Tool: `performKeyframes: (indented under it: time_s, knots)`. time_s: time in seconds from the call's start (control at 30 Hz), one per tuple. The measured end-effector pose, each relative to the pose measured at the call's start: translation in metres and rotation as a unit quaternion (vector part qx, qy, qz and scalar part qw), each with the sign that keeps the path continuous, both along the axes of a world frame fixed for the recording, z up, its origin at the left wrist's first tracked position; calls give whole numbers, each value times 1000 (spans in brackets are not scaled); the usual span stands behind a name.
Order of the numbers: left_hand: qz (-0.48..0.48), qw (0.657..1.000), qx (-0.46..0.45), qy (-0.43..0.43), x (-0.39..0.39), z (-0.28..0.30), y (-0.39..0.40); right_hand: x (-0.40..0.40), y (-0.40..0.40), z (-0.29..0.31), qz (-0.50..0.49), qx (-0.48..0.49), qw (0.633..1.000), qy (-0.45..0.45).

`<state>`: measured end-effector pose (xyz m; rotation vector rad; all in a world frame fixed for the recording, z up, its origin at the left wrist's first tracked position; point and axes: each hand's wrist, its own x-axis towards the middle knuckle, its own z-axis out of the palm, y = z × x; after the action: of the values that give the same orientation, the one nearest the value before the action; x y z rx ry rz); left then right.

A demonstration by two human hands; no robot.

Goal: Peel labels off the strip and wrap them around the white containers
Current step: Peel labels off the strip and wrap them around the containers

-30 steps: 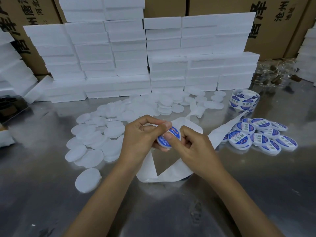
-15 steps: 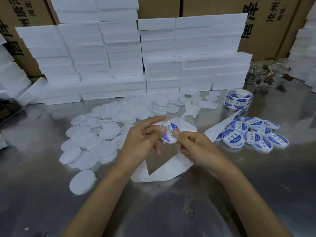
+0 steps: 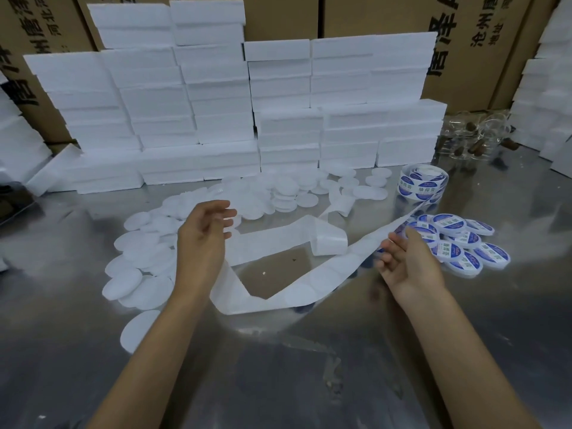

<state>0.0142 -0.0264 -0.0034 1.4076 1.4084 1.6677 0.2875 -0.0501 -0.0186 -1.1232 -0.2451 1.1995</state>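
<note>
My left hand [image 3: 202, 233] hovers with relaxed, spread fingers and holds nothing, just over the near edge of the heap of plain white round containers [image 3: 145, 270]. My right hand [image 3: 408, 264] is also empty, its fingertips beside the label strip [image 3: 365, 252] where it runs toward the roll of blue-and-white labels [image 3: 422, 185]. The strip's bare white backing [image 3: 275, 246] loops across the table between my hands. Right of my right hand lies a pile of labelled containers [image 3: 461, 243].
The work surface is a shiny metal table [image 3: 278, 366]. Stacked white foam blocks [image 3: 247, 119] form a wall along the back, with cardboard cartons [image 3: 483, 41] behind. Clear glass items [image 3: 476, 134] lie at the back right. More foam stacks stand at both side edges.
Both hands held a labelled container together at the centre. Now they have parted and are empty; the right hand moved right to the labelled pile, the left hand moved up-left.
</note>
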Motion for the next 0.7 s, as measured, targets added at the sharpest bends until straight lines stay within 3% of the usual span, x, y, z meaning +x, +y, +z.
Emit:
performKeyframes:
  time_s: [0.13,0.27,0.37,0.5,0.57,0.7]
  knots:
    - [56,997,-15,46,-26,-4,9,-10,0,0,22,-7,997,-73]
    - [126,966,-56,219,-50,-15,16,-22,-1,0,23,-6,987,-160]
    - [57,935,-71,342,-49,-22,26,-28,-1,1,22,-4,978,-207]
    - [-37,857,-77,508,-35,-24,46,-33,-3,1,28,13,958,-284]
    - [-43,845,-107,522,-32,-22,55,-34,-4,1,41,35,941,-335]
    - [-15,857,-118,501,-30,-26,60,-37,-8,4,124,107,884,-439]
